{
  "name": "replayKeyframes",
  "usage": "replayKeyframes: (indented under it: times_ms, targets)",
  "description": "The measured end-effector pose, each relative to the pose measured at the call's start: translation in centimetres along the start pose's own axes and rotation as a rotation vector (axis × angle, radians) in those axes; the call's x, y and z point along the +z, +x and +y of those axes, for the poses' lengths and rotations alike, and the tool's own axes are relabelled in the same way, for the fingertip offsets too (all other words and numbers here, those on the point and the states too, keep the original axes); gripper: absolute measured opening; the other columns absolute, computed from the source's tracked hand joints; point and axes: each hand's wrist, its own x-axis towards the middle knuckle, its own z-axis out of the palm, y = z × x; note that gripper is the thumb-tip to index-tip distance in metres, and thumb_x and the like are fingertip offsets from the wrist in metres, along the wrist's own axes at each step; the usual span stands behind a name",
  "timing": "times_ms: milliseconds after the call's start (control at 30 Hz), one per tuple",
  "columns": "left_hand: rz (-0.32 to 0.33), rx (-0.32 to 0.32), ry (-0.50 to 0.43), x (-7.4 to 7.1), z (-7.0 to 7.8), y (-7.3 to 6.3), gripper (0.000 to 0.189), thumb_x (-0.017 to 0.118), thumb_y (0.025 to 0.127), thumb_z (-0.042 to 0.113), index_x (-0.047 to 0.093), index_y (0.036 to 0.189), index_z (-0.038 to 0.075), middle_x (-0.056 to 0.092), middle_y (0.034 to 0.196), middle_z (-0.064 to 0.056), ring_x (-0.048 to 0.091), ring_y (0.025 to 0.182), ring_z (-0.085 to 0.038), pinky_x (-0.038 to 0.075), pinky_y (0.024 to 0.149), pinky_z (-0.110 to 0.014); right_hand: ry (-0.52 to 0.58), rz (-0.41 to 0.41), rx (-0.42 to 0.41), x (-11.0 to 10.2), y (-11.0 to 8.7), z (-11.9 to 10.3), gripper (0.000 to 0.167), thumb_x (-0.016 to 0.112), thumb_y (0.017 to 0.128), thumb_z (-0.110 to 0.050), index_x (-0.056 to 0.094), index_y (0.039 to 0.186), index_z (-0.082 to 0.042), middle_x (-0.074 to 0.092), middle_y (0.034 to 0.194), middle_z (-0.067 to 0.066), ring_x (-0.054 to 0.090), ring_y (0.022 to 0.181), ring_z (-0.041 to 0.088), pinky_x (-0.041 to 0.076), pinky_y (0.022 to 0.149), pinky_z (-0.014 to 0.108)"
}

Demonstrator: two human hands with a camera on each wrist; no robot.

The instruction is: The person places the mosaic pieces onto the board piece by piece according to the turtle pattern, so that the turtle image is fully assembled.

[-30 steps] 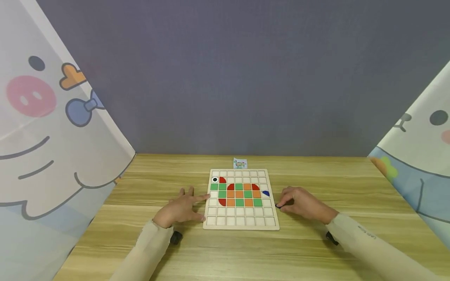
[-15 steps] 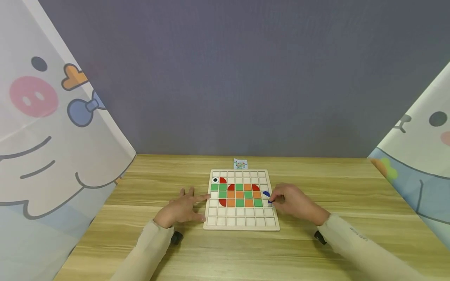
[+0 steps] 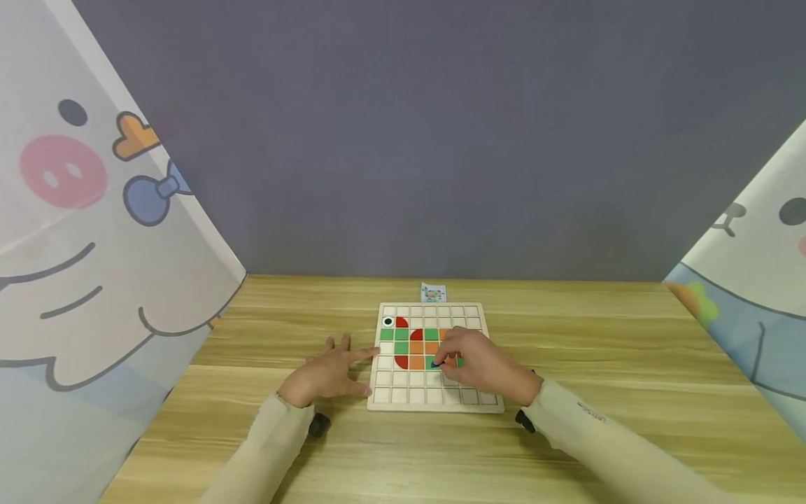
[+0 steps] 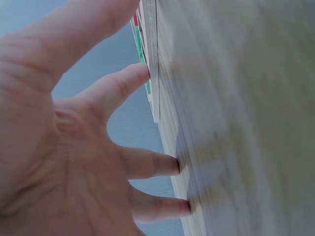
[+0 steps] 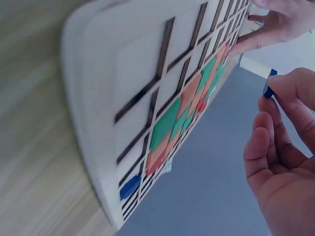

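A pale wooden grid board point(image 3: 415, 396) lies on the table, with green point(image 3: 387, 334), orange and red tiles and a white tile with a black dot point(image 3: 387, 321) in its cells. My right hand point(image 3: 481, 364) is over the board's middle right, hiding part of the pattern. Thumb and index finger pinch a small blue tile point(image 5: 270, 83), held above the board in the right wrist view. Another blue tile point(image 5: 130, 187) sits in a cell near the board's right edge. My left hand point(image 3: 327, 374) lies with fingers spread, index finger and thumb touching the board's left edge.
Behind the board stands a small picture card point(image 3: 433, 292) with a coloured pattern. A small blue spot point(image 3: 533, 371) shows beside the right wrist. The wooden table point(image 3: 302, 301) ends at a grey panel point(image 3: 441, 175), with cartoon-printed cloths at both sides.
My right hand has moved left from beside the board's right edge to over the coloured tiles, carrying the small blue tile. The left hand has stayed at the board's left edge.
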Motion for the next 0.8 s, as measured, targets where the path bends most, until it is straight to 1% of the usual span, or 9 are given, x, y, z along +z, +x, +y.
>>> replayKeyframes:
  times_ms: [133, 300, 400, 567, 800]
  targets:
    - [-0.002, -0.005, -0.002, -0.1, 0.1, 0.0, 0.073, 0.078, 0.075, 0.043, 0.046, 0.141, 0.035, 0.016, 0.148, -0.033, 0.008, 0.131, -0.059, 0.014, 0.082, -0.083, 0.013, -0.021, 0.002, 0.8, 0.8, -0.5, 0.012, 0.071, 0.079, -0.003, 0.073, 0.083, -0.014, 0.058, 0.080, -0.012, 0.054, 0.074, 0.017, 0.044, 0.066, 0.026]
    - [-0.005, -0.008, -0.007, 0.0, 0.1, 0.1, 0.072, 0.078, 0.075, 0.042, 0.047, 0.140, 0.035, 0.016, 0.148, -0.033, 0.008, 0.131, -0.059, 0.014, 0.082, -0.083, 0.016, -0.096, 0.033, 1.9, 1.3, -0.9, 0.010, 0.073, 0.080, -0.005, 0.074, 0.081, -0.015, 0.059, 0.079, -0.015, 0.053, 0.073, 0.010, 0.045, 0.063, 0.023]
    - [-0.004, -0.005, -0.001, 0.0, 0.2, 0.1, 0.072, 0.078, 0.075, 0.042, 0.047, 0.140, 0.034, 0.017, 0.148, -0.034, 0.009, 0.130, -0.060, 0.015, 0.081, -0.083, 0.001, -0.119, 0.044, 2.3, 1.6, -1.0, 0.010, 0.074, 0.080, -0.006, 0.073, 0.080, -0.016, 0.060, 0.078, -0.014, 0.052, 0.072, 0.005, 0.046, 0.062, 0.021]
    - [-0.003, -0.004, 0.013, -0.1, 0.2, 0.1, 0.073, 0.077, 0.075, 0.043, 0.047, 0.140, 0.034, 0.017, 0.147, -0.035, 0.011, 0.130, -0.060, 0.017, 0.081, -0.082, -0.008, -0.140, 0.045, 2.8, 2.4, -1.1, 0.014, 0.071, 0.079, -0.001, 0.071, 0.077, -0.015, 0.063, 0.077, -0.010, 0.051, 0.070, 0.005, 0.046, 0.063, 0.022]
    - [-0.005, -0.003, 0.016, -0.2, 0.1, 0.2, 0.073, 0.078, 0.074, 0.044, 0.047, 0.140, 0.034, 0.018, 0.147, -0.035, 0.011, 0.130, -0.060, 0.018, 0.081, -0.082, 0.023, -0.179, 0.055, 3.9, 3.6, -1.9, 0.019, 0.066, 0.078, 0.003, 0.069, 0.073, -0.014, 0.060, 0.071, -0.012, 0.050, 0.064, 0.005, 0.045, 0.058, 0.021]
